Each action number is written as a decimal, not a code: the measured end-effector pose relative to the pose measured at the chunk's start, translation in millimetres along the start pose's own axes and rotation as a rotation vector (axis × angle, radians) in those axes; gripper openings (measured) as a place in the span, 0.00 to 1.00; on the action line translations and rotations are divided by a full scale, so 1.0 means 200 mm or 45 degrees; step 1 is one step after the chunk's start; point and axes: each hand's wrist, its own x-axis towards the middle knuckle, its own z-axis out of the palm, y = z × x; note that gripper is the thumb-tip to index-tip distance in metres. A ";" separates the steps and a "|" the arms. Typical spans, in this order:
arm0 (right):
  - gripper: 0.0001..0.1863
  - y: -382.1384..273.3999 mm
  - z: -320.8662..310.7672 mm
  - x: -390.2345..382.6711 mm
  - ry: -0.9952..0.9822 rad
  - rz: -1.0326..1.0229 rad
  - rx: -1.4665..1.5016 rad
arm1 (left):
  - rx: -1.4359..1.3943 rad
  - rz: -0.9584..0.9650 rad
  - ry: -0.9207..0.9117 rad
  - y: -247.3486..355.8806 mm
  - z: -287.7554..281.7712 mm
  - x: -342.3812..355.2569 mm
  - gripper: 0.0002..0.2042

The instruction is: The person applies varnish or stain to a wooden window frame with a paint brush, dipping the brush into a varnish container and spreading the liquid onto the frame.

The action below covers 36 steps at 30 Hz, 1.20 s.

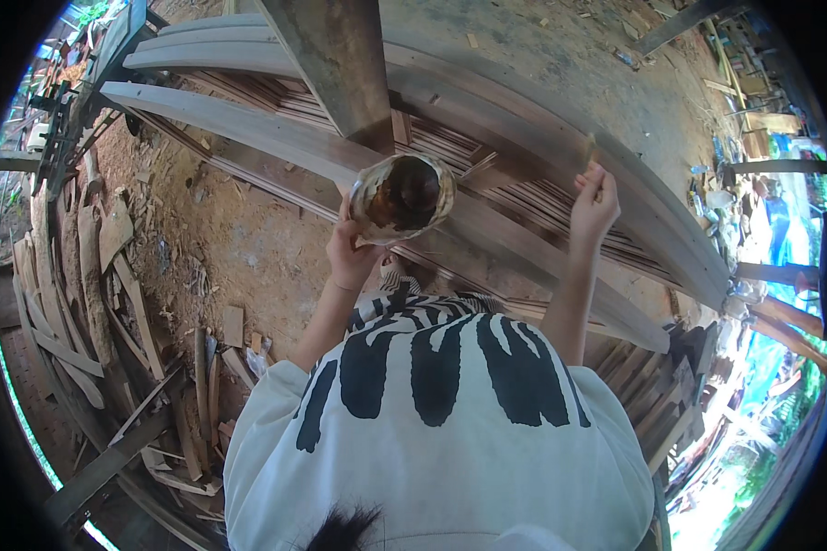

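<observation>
My left hand (349,255) is closed around the side of a stained, pale round container (368,204), held in front of my chest. Dark brown liquid (408,191) shows inside it, and brown smears coat the inner wall. Off to the right, my right hand (597,204) is raised with its fingers pinched on a small, thin, yellowish-brown thing, perhaps a brush (591,147); it is blurred. That hand is over a long wooden frame (560,124) with slatted panels. A second wooden frame piece (239,112) lies closer to me, under the container.
A thick wooden post (340,64) stands just beyond the container, crossing the frames. Scrap boards and sticks (92,275) are piled at the left. More planks (662,390) lie at the right. Wood chips litter the dirt floor (216,243).
</observation>
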 end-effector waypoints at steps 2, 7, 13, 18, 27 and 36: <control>0.16 -0.03 0.04 -0.01 -0.085 0.000 0.064 | -0.020 -0.010 -0.007 0.00 -0.02 0.00 0.31; 0.16 0.02 -0.01 0.00 -0.029 0.002 0.180 | 0.057 -0.038 -0.066 0.07 -0.02 0.04 0.28; 0.17 0.09 -0.20 0.04 0.177 0.091 0.053 | 1.377 0.334 0.126 0.32 0.05 0.15 0.24; 0.16 0.07 -0.22 0.02 0.210 0.124 -0.068 | 1.081 0.054 -0.365 0.29 0.02 0.22 0.16; 0.17 -0.10 -0.09 -0.03 -0.021 0.115 0.062 | 0.559 -0.822 -0.802 0.73 -0.01 0.37 0.20; 0.19 -0.15 -0.04 0.06 0.101 -0.010 -0.444 | -0.452 -0.758 -1.703 0.71 -0.30 0.32 0.14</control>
